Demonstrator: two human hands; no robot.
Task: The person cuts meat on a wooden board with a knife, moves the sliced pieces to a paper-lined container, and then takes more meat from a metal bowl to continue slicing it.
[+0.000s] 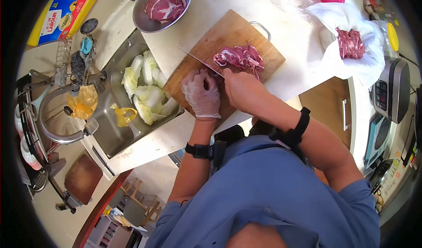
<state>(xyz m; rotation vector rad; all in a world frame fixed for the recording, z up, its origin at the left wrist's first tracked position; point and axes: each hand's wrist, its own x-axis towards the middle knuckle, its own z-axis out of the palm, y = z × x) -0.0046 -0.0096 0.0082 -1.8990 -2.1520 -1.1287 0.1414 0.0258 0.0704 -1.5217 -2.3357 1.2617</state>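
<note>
A wooden cutting board point(228, 32) lies on the white counter. Sliced red meat point(239, 58) is heaped on its right part. My right hand point(241, 87), bare, is wrapped round the handle of a knife point(198, 60), whose blade points to the upper left across the board. Just left of it, my left hand point(201, 94) wears a clear plastic glove and rests on the board with its fingers curled beside the blade. A bit of dark meat shows at the fingertips, partly hidden by the hand and the knife.
Left of the board, a sink point(107, 136) holds cabbage leaves point(149, 96) under a curved faucet point(57, 138). A metal bowl point(140, 17) with meat stands behind. At the right, more meat point(350, 43) lies on a white bag point(325, 21) near a cooker point(389, 90).
</note>
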